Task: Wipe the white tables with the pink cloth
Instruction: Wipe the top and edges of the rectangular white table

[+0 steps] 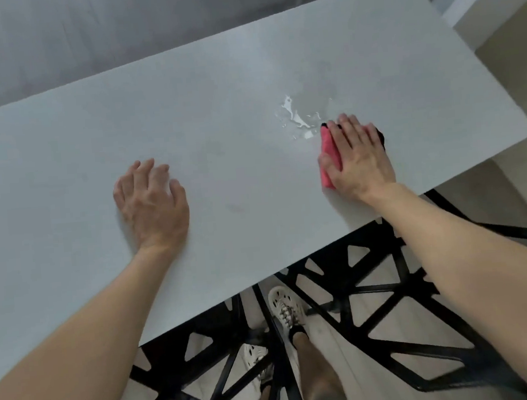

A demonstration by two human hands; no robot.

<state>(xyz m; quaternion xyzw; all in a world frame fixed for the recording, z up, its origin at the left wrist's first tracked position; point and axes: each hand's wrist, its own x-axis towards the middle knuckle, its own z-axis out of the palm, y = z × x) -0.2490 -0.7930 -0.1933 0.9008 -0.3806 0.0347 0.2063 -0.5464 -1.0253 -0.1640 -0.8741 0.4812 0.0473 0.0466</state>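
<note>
my right hand (358, 157) lies flat, fingers straight, pressing the pink cloth (329, 160) onto the white table (93, 134), just beside the water spill (296, 118). my left hand (152, 202) rests released, well apart from the spill.

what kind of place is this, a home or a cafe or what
Likely an indoor dining or break room, though it could be a home. The clues: a long white table on a black metal frame, and a wet spill beside the pink cloth under the right hand.
</note>
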